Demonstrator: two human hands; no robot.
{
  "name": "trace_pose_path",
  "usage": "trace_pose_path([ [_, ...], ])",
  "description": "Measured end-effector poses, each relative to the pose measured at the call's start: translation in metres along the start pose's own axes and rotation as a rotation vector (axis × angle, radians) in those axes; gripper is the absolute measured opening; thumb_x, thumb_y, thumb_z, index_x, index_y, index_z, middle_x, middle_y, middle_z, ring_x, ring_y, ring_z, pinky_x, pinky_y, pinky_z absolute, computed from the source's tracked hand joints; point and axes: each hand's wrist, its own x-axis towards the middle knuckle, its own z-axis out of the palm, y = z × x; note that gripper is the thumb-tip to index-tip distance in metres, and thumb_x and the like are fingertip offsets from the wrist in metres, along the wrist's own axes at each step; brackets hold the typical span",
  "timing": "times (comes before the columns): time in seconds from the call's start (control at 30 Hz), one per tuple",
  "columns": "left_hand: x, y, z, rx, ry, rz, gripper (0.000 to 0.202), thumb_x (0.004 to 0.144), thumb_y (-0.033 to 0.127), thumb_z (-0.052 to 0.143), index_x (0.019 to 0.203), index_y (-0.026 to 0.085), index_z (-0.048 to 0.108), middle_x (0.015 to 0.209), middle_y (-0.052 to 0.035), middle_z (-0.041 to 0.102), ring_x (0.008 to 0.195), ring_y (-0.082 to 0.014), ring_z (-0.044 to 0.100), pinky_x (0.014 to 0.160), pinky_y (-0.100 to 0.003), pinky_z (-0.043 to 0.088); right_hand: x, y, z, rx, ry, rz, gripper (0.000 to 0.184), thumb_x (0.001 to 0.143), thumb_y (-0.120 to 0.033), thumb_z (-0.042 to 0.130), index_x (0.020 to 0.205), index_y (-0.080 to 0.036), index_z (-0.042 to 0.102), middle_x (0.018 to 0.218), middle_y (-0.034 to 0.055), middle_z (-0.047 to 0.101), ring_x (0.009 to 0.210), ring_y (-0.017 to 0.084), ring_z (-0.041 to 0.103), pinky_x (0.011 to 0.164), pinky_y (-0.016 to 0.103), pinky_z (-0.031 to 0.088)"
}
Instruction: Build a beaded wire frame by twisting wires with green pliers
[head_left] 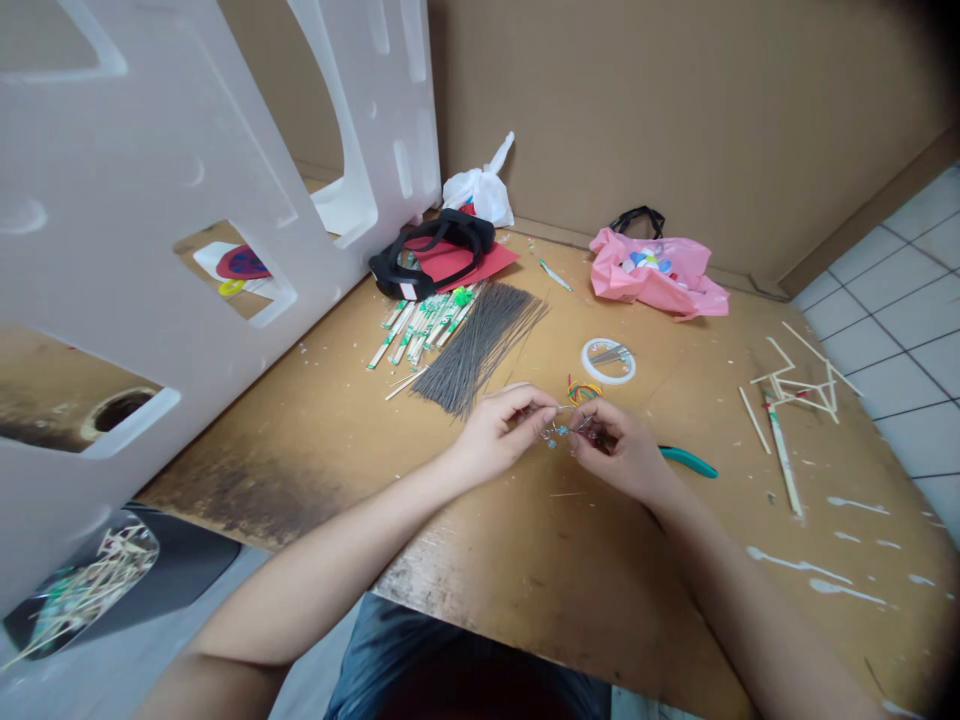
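My left hand (510,428) and my right hand (611,445) meet above the middle of the table, fingers pinched on a thin wire piece strung with small clear and bluish beads (561,431). The fingertips hide parts of the wire. Just beyond them lies a tangle of coloured rubber bands (583,391). Behind that, a white ring-shaped lid (609,361) has several short wires across it. Teal-handled pliers (690,461) lie beside my right hand, their front end hidden by it. To the left of the bands spreads a large bundle of grey wires (480,350).
Wrapped chopsticks (427,325), a black headset (435,250) and a white bag (480,195) stand at the back left. A pink bag (660,275) sits at the back right. A stick frame (806,390) lies right. A white plastic panel (225,150) and a bin (180,560) are left.
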Motion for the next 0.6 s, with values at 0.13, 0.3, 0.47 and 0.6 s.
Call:
trace_pose_path([
  [0.13, -0.001, 0.001, 0.001, -0.04, -0.009, -0.011, 0.017, 0.087, 0.027, 0.054, 0.081, 0.013, 0.062, 0.067, -0.0006, 0.058, 0.056, -0.008, 0.056, 0.055, -0.02, 0.044, 0.001, 0.001, 0.0, -0.02, 0.021, -0.025, 0.01, 0.072, -0.019, 0.056, 0.076, -0.022, 0.048, 0.057, -0.0048, 0.047, 0.049, 0.01, 0.044, 0.048, 0.024, 0.035],
  [0.3, -0.001, -0.001, 0.002, -0.006, -0.015, 0.011, 0.016, 0.087, 0.025, 0.053, 0.082, 0.013, 0.062, 0.07, -0.0011, 0.059, 0.056, -0.0075, 0.057, 0.054, -0.019, 0.044, 0.001, 0.002, -0.002, -0.047, 0.029, -0.046, 0.01, 0.072, -0.017, 0.053, 0.076, -0.022, 0.046, 0.054, -0.0063, 0.043, 0.046, 0.009, 0.04, 0.045, 0.023, 0.032],
  [0.47, -0.002, -0.007, 0.004, 0.186, -0.006, 0.17, 0.014, 0.087, 0.02, 0.052, 0.086, 0.015, 0.065, 0.071, -0.0024, 0.062, 0.062, -0.0088, 0.055, 0.057, -0.02, 0.042, 0.001, 0.008, -0.001, -0.11, 0.044, -0.067, 0.012, 0.071, -0.016, 0.054, 0.077, -0.023, 0.046, 0.054, -0.0068, 0.042, 0.047, 0.009, 0.04, 0.047, 0.023, 0.033],
  [0.6, -0.004, -0.009, 0.006, 0.324, -0.061, 0.247, 0.016, 0.088, 0.019, 0.051, 0.093, 0.015, 0.065, 0.079, -0.0049, 0.063, 0.07, -0.011, 0.058, 0.064, -0.023, 0.046, 0.001, 0.01, 0.002, -0.116, 0.066, -0.073, 0.013, 0.07, -0.015, 0.054, 0.079, -0.023, 0.047, 0.056, -0.0062, 0.044, 0.049, 0.01, 0.042, 0.048, 0.024, 0.034],
])
